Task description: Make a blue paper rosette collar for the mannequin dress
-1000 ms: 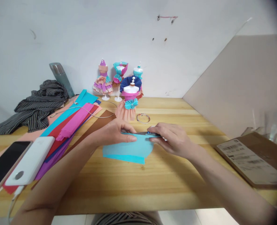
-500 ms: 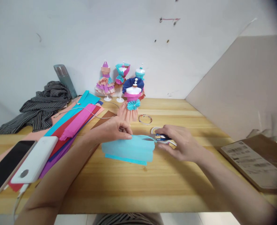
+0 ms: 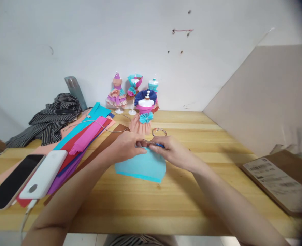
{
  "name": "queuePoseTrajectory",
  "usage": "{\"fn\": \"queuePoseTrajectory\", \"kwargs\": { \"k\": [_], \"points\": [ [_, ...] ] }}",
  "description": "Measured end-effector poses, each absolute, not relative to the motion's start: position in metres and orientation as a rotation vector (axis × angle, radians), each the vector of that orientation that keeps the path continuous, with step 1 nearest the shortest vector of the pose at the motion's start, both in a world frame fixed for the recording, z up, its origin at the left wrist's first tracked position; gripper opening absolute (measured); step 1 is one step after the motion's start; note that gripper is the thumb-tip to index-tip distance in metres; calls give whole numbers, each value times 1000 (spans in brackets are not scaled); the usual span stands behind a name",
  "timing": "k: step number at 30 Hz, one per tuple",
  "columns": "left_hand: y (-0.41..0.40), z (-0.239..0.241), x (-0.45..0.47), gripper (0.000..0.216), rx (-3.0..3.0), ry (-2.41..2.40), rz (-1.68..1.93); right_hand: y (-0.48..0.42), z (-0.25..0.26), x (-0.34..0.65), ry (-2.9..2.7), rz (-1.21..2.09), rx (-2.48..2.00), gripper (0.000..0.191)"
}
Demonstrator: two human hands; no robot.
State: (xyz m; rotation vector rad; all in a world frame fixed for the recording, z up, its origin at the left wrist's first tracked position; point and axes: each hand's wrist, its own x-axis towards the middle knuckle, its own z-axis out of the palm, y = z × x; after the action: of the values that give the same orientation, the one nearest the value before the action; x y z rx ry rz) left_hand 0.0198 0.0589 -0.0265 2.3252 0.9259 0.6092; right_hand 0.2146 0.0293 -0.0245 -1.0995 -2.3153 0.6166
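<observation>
A folded light-blue paper piece (image 3: 142, 166) lies on the wooden table (image 3: 166, 201) in front of me. My left hand (image 3: 126, 146) pinches its top edge, fingers closed. My right hand (image 3: 170, 150) is closed on small scissors with a blue handle (image 3: 157, 145), the blade lying along the paper's top edge and reaching toward my left fingers. Both hands meet at the paper's upper rim.
Paper-dressed mannequins (image 3: 143, 112) stand behind the hands, with a metal ring (image 3: 159, 132) beside them. Coloured paper sheets (image 3: 86, 136), a cable, a white power bank (image 3: 44, 174) and a phone (image 3: 12, 182) lie left. Striped cloth (image 3: 51, 121), a bottle (image 3: 76, 91), a cardboard parcel (image 3: 276, 179) right.
My right hand moved left with the scissors, from the paper's right end to its top middle, closing in on my left hand. The view shifted slightly.
</observation>
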Motion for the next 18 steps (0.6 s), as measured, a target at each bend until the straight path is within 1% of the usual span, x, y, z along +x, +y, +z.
{"fn": "queuePoseTrajectory", "kwargs": {
  "k": [4, 8, 13, 16, 18],
  "points": [
    [61, -25, 16, 12, 2332, 973, 609, 32, -34, 210, -2338, 566, -1186, 20],
    [64, -12, 0, 27, 2162, 1070, 575, 35, -35, 212, -2339, 624, -1187, 25],
    [68, -2, -23, 34, 1995, 1127, 484, 40, -34, 220, -2302, 711, -1232, 28],
    [63, -8, -27, 32, 1740, 1171, 517, 43, -34, 223, -2315, 712, -1234, 30],
    [57, -15, -25, 37, 1555, 1160, 566, 44, -34, 225, -2326, 711, -1233, 31]
  ]
}}
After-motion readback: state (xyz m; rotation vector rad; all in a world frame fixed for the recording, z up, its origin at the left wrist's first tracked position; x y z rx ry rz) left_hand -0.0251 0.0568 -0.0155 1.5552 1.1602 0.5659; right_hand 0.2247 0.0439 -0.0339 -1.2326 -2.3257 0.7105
